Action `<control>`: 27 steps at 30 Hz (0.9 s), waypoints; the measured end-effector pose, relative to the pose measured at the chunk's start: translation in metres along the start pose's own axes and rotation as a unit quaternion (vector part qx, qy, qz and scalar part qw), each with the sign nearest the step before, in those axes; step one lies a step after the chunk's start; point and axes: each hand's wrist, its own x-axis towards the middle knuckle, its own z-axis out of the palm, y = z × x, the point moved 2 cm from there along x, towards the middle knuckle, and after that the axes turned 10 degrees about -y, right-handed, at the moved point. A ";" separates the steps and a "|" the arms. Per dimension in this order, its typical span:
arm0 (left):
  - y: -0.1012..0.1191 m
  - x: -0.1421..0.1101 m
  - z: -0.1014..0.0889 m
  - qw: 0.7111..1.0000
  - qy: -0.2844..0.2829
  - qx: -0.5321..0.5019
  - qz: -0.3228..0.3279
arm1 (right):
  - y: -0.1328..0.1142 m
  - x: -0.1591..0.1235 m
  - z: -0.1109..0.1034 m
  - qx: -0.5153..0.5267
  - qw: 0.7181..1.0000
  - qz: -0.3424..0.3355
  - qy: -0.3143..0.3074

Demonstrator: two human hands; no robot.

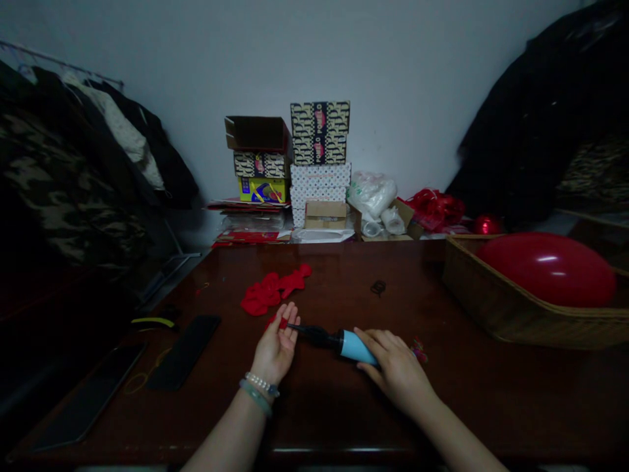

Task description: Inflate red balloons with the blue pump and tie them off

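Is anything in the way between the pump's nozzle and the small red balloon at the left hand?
Nothing visible: the black nozzle of the blue hand pump ends right at the red balloon by the left hand.

The right hand (396,370) grips a light-blue hand pump (356,347), its black nozzle (314,335) reaching to the palm-up left hand (275,347), where a scrap of red balloon (282,322) shows at the fingers. Limp red balloons (272,292) lie on the dark wooden desk (515,400) just ahead; an inflated red balloon (545,269) rests in a wicker basket (491,308) to the right.
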 end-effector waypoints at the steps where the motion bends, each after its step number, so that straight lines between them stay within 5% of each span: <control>1: -0.001 -0.001 0.000 1.000 -0.007 0.006 0.001 | -0.001 0.000 0.001 -0.001 1.000 0.002 -0.001; 13: -0.008 -0.013 0.012 0.994 -0.005 0.093 0.061 | -0.014 -0.003 0.003 0.028 0.999 0.023 -0.021; 27: -0.023 -0.016 0.012 0.993 -0.056 0.100 -0.007 | -0.021 -0.004 0.009 0.043 0.998 0.034 -0.009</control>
